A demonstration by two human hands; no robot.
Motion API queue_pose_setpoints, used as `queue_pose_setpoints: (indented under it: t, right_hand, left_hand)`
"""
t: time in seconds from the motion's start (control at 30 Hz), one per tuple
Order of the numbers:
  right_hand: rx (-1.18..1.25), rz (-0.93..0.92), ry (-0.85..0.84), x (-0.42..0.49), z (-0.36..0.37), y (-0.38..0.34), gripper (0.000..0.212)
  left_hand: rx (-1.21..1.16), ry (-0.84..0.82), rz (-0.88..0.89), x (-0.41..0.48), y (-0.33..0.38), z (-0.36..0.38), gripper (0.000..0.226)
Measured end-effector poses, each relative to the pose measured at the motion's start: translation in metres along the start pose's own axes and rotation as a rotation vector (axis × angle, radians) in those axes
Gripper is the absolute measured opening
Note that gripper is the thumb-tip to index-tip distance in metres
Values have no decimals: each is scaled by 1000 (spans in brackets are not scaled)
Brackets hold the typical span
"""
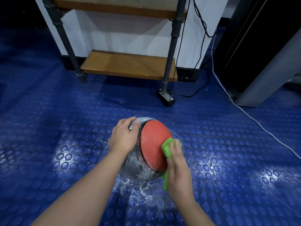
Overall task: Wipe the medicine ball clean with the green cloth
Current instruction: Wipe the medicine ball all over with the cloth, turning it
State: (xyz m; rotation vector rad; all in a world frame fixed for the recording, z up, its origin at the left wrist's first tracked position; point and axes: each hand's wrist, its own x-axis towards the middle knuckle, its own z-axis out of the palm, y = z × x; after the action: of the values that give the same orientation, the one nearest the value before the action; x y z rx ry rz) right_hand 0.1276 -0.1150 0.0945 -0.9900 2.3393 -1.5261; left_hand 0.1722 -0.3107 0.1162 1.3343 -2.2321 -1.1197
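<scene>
My left forearm point(84, 181) comes in closest, running up to my left hand point(123, 137), which lies spread and open-palmed against the upper left side of the medicine ball point(153, 144), bracing it without closing around anything. My right hand point(178, 167) is clamped on the green cloth point(167, 149), pressing it flat to the right edge of the ball's red panel, with a tail of cloth hanging below my palm.

The ball sits on the floor in front of me, its red panel tilted up toward me, its grey textured part to the left and underneath. To wipe well, I judge I should keep the left hand firm so the ball cannot roll, sweep the cloth in overlapping strokes across the red panel, then turn the ball to reach the grey part and the seam between them.

The blue studded floor point(57, 128) is shiny and speckled with white droplets or residue around the ball, so it may be slippery. Behind stands a wooden shelf point(128, 64) on dark pipe legs against a white wall. A black power strip point(166, 97) lies by one leg, well clear of the ball, and a white cable point(254, 119) trails away to the right.
</scene>
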Motion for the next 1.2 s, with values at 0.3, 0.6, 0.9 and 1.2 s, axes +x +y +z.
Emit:
queue_pose_setpoints:
  t: [0.3,0.6,0.9,1.2]
  right_hand:
    - [-446,-125,-148,47,25,-18,54]
    - [-321,-59,50,32,35,-28,45]
    - [16,-79,-72,8,8,16,46]
    - [570,613,-168,90,0,27,28]
  left_hand:
    - [-93,72,-17,-11,-12,-2,39]
    - [-102,95,-74,-12,-7,-4,38]
    - [-179,-4,7,-6,-13,-15,37]
    - [-790,-329,-362,-11,-62,-24,74]
